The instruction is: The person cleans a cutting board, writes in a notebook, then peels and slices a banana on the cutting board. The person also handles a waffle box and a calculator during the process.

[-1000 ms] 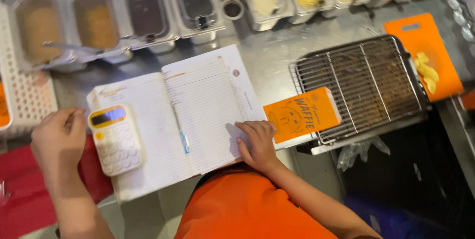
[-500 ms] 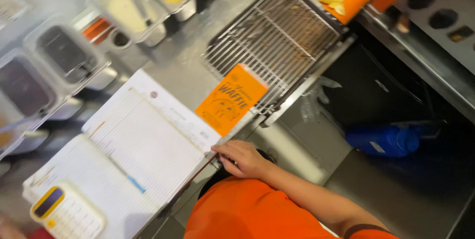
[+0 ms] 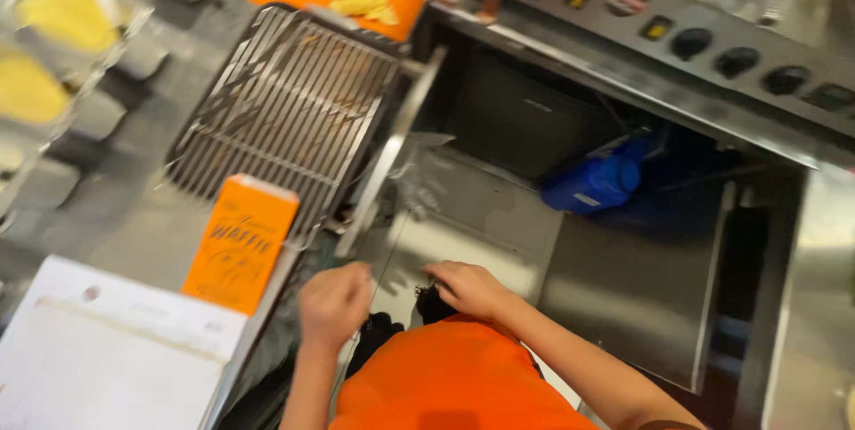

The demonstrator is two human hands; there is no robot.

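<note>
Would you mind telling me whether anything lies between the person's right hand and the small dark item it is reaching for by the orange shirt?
Nothing visible stands between them. The right hand already has its fingertips on the dark item, just above the orange shirt. The left hand is closed into a fist beside it, off to the side and not in the way.

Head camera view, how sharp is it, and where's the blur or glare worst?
Head view: motion blur smears everything, worst on the yellow-filled metal containers at left; the wire cooling rack keeps readable bars; the left hand and right hand are soft-edged; bright glare washes the steel surface at right.
</note>
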